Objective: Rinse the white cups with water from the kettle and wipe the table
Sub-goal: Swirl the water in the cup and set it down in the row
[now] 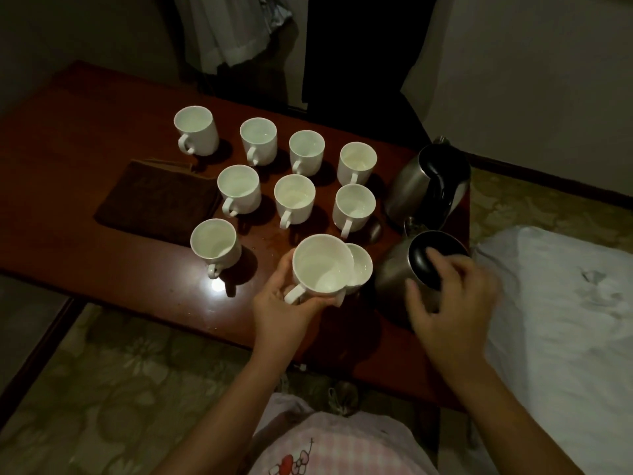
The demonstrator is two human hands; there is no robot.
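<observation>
Eight white cups (294, 199) stand in rows mid-frame on the table (85, 269), right of a brown cloth (157, 200). Left hand (279, 305) grips a lifted cup (322, 265). Right hand (452, 299), fingers loosely spread, hovers over the near kettle (397, 272).

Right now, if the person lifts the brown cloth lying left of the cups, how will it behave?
The brown cloth lies flat and folded on the table, so it is probably soft and would droop and unfold when lifted by one edge. It looks thin, so likely light. Pushed, it would probably bunch up rather than slide neatly, and it cannot roll or break.
</observation>
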